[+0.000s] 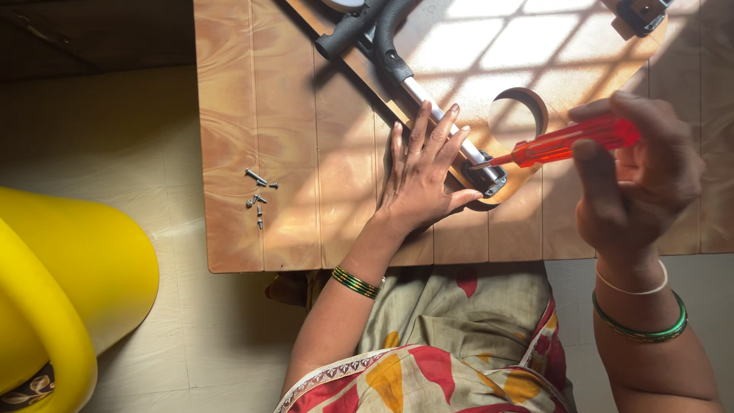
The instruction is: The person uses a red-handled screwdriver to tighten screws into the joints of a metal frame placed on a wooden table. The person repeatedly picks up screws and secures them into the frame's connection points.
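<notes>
My left hand point(423, 170) lies flat, fingers spread, on a metal bar point(417, 92) with black rubber grips that runs diagonally across a wooden board. My right hand point(634, 180) grips an orange-red transparent screwdriver point(569, 141). Its tip points left at a black bracket point(489, 178) at the near end of the bar, just beside my left fingertips. The bar rests on a curved wooden piece point(527, 103).
Several loose screws point(258, 195) lie at the left of the wooden table point(290, 229). A yellow plastic chair point(69, 283) stands on the floor at left. Another black fitting point(642, 11) sits at the top right. My patterned clothing lies below the table's near edge.
</notes>
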